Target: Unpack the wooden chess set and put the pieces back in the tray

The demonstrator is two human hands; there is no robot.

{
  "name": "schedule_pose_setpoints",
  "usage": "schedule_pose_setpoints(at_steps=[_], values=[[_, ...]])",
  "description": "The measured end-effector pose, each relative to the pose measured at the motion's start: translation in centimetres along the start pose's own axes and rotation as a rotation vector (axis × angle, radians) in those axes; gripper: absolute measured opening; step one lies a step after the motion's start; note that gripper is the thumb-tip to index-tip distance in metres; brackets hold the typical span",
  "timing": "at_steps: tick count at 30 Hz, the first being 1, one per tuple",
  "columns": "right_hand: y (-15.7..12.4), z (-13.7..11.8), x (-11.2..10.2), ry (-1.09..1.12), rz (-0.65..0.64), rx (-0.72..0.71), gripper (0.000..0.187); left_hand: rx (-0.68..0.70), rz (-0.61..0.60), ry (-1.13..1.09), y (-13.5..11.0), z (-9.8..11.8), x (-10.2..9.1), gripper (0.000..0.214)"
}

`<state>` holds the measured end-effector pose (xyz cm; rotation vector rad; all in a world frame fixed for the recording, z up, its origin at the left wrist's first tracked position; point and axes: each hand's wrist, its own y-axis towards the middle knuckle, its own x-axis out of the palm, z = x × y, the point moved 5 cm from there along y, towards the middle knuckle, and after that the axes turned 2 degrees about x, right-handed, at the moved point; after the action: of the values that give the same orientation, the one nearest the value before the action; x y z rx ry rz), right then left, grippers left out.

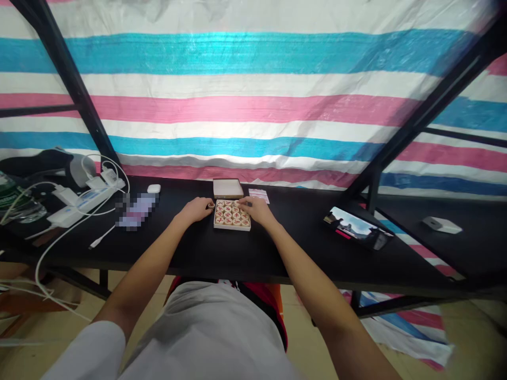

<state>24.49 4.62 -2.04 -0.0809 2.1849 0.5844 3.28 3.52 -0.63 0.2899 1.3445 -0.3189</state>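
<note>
A small square box (232,226) of round wooden chess pieces (232,213) with red characters lies on the black table (245,253). My left hand (197,209) rests at the box's left edge, fingers curled and pinching one piece. My right hand (254,207) sits at the box's upper right corner, fingers curled over the pieces there. The box's lid (227,188) lies open side up just behind the box. A small pink and white card (259,195) lies beside the lid.
A phone (358,227) with a lit screen lies to the right. At left are a white power strip (81,203) with chargers and cables, a white earbud case (153,188) and a blurred object (137,212). A white box (441,225) sits on the far right table.
</note>
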Motion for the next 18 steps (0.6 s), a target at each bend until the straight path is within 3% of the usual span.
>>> schedule_pose_setpoints(at_steps=[7,10,14,18], values=[[-0.4,-1.2,-0.1,0.019,-0.04,-0.068,0.027,-0.06,0.015,0.048,-0.3,-0.2,-0.7,0.02],[-0.6,-1.2,-1.2,0.054,0.077,-0.041,0.028,-0.037,0.159,0.022,-0.7,0.2,-1.8,0.019],[-1.0,-1.9,-2.2,0.169,0.115,-0.046,0.025,0.181,0.413,-0.191,-1.4,3.0,-2.9,0.025],[-1.6,-3.6,-1.8,0.285,0.023,-0.073,0.031,0.378,0.456,-0.257,-1.7,6.1,-2.3,0.021]])
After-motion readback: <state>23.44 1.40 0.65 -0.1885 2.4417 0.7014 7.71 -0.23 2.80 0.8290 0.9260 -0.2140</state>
